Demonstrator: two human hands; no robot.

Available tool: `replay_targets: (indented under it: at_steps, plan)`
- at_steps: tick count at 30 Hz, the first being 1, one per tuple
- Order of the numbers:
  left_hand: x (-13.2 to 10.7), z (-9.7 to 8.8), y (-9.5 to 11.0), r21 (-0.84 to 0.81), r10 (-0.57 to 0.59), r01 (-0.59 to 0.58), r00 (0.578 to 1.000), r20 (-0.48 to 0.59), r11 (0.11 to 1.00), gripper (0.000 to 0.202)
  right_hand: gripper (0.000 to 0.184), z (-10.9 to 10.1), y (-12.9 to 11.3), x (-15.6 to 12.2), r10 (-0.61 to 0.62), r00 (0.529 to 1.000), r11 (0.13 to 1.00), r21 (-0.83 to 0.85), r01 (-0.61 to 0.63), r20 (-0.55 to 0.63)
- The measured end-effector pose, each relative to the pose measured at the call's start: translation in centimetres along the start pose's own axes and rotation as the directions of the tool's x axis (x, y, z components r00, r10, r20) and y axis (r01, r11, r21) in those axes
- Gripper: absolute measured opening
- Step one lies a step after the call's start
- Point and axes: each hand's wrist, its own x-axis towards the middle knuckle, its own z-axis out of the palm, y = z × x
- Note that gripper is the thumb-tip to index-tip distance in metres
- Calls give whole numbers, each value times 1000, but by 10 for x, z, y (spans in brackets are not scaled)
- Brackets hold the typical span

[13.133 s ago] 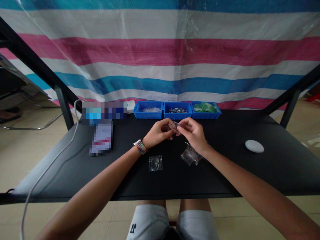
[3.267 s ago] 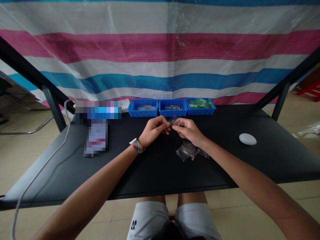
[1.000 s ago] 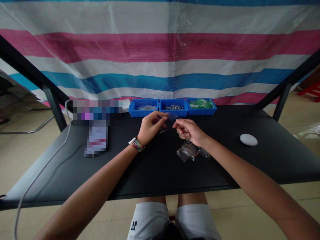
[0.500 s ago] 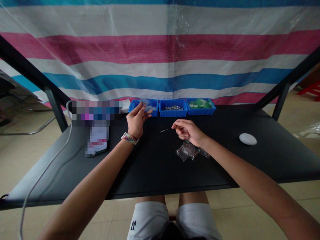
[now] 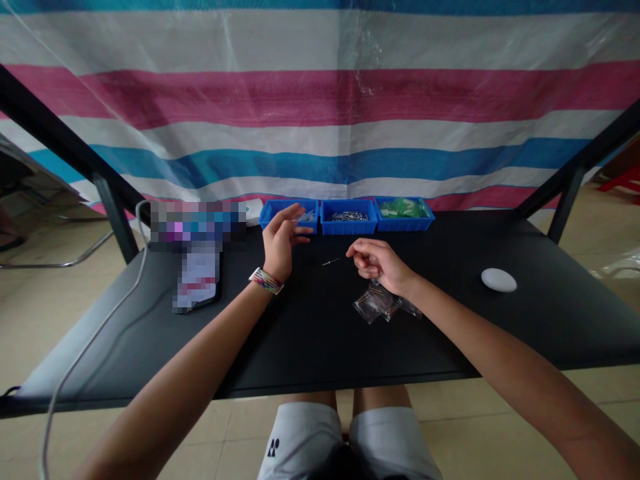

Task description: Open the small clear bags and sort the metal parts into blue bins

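Observation:
My left hand [image 5: 279, 241] hovers just in front of the left blue bin [image 5: 269, 215], fingers spread and holding nothing. A small clear bag lies in that bin beside my fingertips. My right hand [image 5: 374, 261] is closed in a pinch on a thin metal pin [image 5: 332, 261] that points left, just above the black table [image 5: 300, 333]. A pile of small clear plastic bags [image 5: 383, 303] lies under my right wrist.
A middle blue bin [image 5: 349, 217] holds metal parts, and a right blue bin [image 5: 405, 212] holds green pieces. A white oval object [image 5: 499, 280] sits at the right. Blurred items [image 5: 196, 277] and a white cable [image 5: 100, 320] lie at the left. A striped tarp hangs behind.
My hands separated. The left hand carried the clear bag to the left bin and let it go there, opening its fingers. The right hand kept the pin, almost still.

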Motion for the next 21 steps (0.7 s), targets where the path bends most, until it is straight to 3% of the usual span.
replay_targets:
  at_steps: [3,7,11,14,18,21]
  plan:
    - [-11,7,2,154,135,-166,972,193,974,20,23,0,2,2,-41,998,995,91,46,-53]
    - [-30,20,6,217,110,-220,897,429,951,15,26,-1,0,3,-114,979,954,255,156,-170]
    - [-41,26,7,319,67,-341,769,635,884,27,27,-1,-5,1,-119,953,887,402,228,-279]
    - [-45,27,5,337,58,-414,699,713,845,42,30,0,-7,-1,-91,951,851,473,229,-296]
    - [-48,29,1,365,22,-385,713,701,848,55,34,8,-5,-6,-99,960,857,468,216,-262]
    - [-49,31,-3,381,10,-344,753,658,858,44,35,15,-5,-8,-112,967,894,402,198,-227]
